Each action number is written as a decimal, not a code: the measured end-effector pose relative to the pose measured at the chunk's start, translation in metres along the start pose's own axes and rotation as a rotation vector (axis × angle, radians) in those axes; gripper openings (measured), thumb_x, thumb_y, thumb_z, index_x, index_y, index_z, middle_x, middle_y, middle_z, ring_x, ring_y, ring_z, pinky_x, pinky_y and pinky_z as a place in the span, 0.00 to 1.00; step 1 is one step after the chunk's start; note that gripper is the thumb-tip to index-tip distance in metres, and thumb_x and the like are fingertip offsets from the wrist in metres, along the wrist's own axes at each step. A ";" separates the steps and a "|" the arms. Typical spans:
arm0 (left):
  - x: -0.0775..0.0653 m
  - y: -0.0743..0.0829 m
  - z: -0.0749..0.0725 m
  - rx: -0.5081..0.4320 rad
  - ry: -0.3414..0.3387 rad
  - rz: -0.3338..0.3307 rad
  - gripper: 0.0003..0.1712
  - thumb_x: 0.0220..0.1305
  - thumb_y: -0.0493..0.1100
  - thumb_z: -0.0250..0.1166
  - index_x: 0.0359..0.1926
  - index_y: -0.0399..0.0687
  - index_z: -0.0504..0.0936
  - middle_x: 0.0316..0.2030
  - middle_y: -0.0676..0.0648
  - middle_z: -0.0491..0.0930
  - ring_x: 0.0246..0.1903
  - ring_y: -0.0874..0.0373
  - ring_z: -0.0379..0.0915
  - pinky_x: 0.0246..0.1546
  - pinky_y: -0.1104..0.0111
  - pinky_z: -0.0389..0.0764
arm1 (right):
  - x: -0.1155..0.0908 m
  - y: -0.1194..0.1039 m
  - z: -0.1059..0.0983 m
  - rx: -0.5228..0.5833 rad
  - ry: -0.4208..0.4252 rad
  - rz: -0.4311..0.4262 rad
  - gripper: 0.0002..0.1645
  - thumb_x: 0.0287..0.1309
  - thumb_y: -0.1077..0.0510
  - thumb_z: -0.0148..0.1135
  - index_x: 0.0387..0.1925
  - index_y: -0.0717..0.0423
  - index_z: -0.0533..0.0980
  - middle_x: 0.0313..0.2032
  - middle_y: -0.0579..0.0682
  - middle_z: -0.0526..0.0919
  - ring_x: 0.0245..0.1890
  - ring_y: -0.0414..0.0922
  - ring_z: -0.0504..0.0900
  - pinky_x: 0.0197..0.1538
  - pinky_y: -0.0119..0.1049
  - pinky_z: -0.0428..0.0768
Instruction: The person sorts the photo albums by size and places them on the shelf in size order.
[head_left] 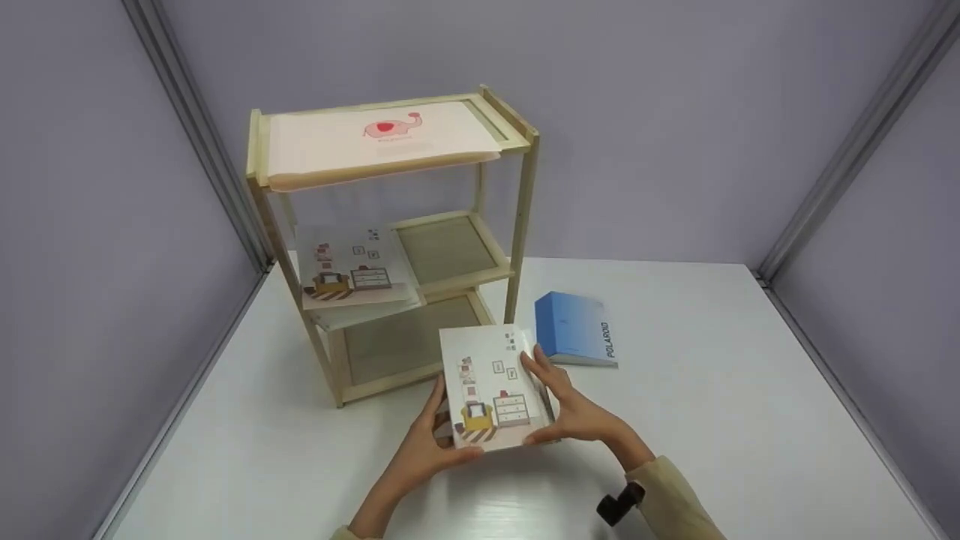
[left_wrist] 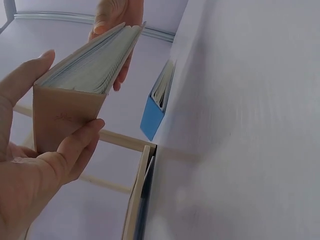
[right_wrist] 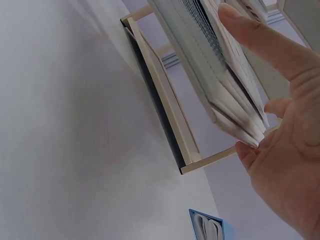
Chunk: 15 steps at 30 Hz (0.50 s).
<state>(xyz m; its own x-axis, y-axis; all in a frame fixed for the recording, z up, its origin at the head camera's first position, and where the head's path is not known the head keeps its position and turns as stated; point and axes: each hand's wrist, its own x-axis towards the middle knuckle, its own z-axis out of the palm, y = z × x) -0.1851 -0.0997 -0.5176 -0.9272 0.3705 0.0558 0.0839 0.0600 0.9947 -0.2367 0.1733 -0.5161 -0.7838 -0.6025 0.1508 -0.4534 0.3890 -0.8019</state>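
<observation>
Book [head_left: 484, 386] with a white cover, printed with a yellow armchair, a chest of drawers and small frames, held up off a white table [head_left: 720, 390] by a person's two bare hands. The left hand [head_left: 420, 450] grasps its left side, thumb at the lower edge of the cover; the left wrist view shows thumb and fingers bracketing the tan spine. The right hand [head_left: 581, 412] grasps the opposite side, thumb near the lower right corner, a finger at the right edge higher up. Just behind stands a three-tier wooden rack [head_left: 525, 217]. On its top tier lies a pale item [head_left: 330, 150] printed with a pink elephant; on the middle tier, toward the left, lies a room-print item [head_left: 345, 259] with a similar drawing. Right of the rack, a blue book [head_left: 574, 330] lettered POLAROID lies on the table
</observation>
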 end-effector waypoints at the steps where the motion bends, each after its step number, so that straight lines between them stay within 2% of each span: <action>1: -0.001 0.001 0.000 -0.002 -0.006 0.007 0.68 0.46 0.42 0.75 0.72 0.58 0.31 0.71 0.38 0.43 0.59 0.43 0.64 0.50 0.63 0.77 | 0.000 0.004 0.001 -0.013 -0.004 -0.008 0.72 0.33 0.50 0.79 0.73 0.48 0.40 0.72 0.56 0.26 0.70 0.59 0.32 0.62 0.68 0.46; 5: 0.001 -0.009 -0.001 -0.011 -0.027 0.040 0.69 0.45 0.41 0.75 0.72 0.64 0.30 0.71 0.41 0.41 0.59 0.45 0.64 0.49 0.64 0.77 | -0.001 0.003 0.001 -0.040 -0.037 -0.016 0.75 0.32 0.52 0.79 0.72 0.50 0.36 0.71 0.57 0.23 0.70 0.60 0.29 0.63 0.68 0.44; 8: 0.002 -0.010 -0.001 -0.007 -0.031 0.051 0.69 0.45 0.41 0.75 0.71 0.67 0.29 0.71 0.41 0.42 0.59 0.46 0.64 0.49 0.66 0.78 | -0.001 -0.001 0.002 -0.071 -0.056 -0.027 0.78 0.31 0.53 0.80 0.72 0.53 0.33 0.70 0.58 0.20 0.69 0.60 0.29 0.63 0.67 0.43; 15: 0.002 -0.009 0.001 0.031 -0.014 0.075 0.70 0.43 0.47 0.76 0.71 0.67 0.29 0.69 0.39 0.49 0.58 0.46 0.65 0.49 0.66 0.78 | -0.001 -0.005 0.003 -0.107 0.001 -0.045 0.79 0.28 0.54 0.81 0.72 0.56 0.33 0.70 0.57 0.22 0.70 0.59 0.32 0.64 0.64 0.48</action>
<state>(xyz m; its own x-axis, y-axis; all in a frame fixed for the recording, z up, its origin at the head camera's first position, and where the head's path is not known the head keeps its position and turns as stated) -0.1872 -0.0990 -0.5264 -0.9128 0.3877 0.1284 0.1640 0.0602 0.9846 -0.2323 0.1702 -0.5144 -0.7620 -0.6202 0.1861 -0.5310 0.4340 -0.7278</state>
